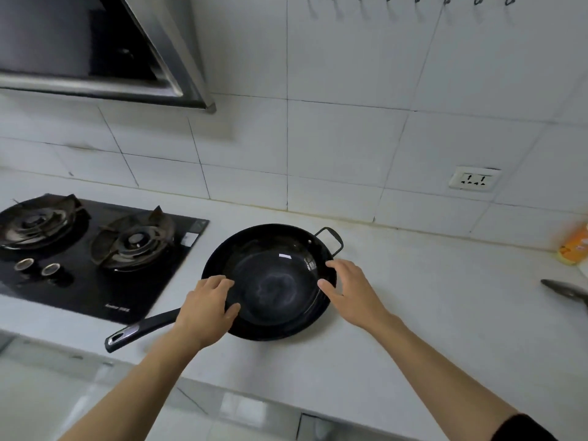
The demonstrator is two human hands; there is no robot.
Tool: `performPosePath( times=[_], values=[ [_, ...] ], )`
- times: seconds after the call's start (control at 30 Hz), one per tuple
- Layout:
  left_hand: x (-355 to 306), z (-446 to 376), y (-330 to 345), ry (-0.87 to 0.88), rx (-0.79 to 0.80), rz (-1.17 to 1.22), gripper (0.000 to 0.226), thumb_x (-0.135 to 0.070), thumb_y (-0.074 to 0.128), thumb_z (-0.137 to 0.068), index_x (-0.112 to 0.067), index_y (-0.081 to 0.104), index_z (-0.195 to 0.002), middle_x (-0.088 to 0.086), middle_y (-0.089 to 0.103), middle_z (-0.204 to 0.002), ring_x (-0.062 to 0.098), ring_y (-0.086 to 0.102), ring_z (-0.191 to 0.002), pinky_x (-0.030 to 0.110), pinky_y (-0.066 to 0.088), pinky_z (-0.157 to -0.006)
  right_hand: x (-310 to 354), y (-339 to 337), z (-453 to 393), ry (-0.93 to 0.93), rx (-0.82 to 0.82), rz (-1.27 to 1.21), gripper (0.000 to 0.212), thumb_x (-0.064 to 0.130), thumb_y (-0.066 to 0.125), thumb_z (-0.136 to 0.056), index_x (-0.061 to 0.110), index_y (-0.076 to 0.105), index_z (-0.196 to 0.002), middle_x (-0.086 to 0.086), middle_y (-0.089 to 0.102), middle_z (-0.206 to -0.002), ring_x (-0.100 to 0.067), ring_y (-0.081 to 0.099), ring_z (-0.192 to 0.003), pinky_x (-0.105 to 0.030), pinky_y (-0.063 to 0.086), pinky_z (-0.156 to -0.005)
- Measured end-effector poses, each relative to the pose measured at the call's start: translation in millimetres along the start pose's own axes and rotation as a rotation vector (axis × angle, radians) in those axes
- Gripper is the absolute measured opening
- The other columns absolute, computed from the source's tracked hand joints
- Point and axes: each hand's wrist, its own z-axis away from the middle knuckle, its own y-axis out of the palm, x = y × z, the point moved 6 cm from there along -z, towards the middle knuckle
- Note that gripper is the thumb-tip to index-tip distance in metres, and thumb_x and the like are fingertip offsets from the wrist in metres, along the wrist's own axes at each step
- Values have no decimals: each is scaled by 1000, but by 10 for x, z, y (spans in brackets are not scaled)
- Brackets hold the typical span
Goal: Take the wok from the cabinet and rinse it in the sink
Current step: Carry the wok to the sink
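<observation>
A black wok (273, 281) sits upright on the white countertop (429, 319), right of the stove. Its long black handle (136, 332) points to the lower left, and a small loop handle (332, 240) sticks out at the far right. My left hand (206, 310) lies over the wok's near-left rim, where the long handle joins, with fingers spread and not wrapped around anything. My right hand (346, 288) rests over the right rim just below the loop handle, thumb inside the bowl and fingers apart. The inside of the wok holds nothing.
A black two-burner gas stove (95, 249) is set into the counter at the left, under a range hood (105, 49). An orange packet (576, 243) and a grey metal utensil (566, 291) lie at the right edge. A wall socket (474, 179) is on the tiles.
</observation>
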Motion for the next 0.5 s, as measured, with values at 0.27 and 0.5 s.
performPosePath(
  times=[0.27,0.5],
  values=[
    [117,-49,18,-134,5,-16,48,-35,54,-90,-20,46,-136,-1,44,-142,23,39,-128,40,40,-102,-225,49,-567,-76,76,14,46,39,51,-96,17,47,-136,0,48,-136,-21,41,-128,-35,35,-108],
    [592,-124,26,-207,42,-70,54,-14,50,-85,-25,44,-137,-5,43,-142,24,37,-129,39,40,-96,-287,128,-1035,-110,120,123,41,16,52,-93,18,49,-134,-2,46,-139,-25,39,-128,-37,33,-109]
  ],
)
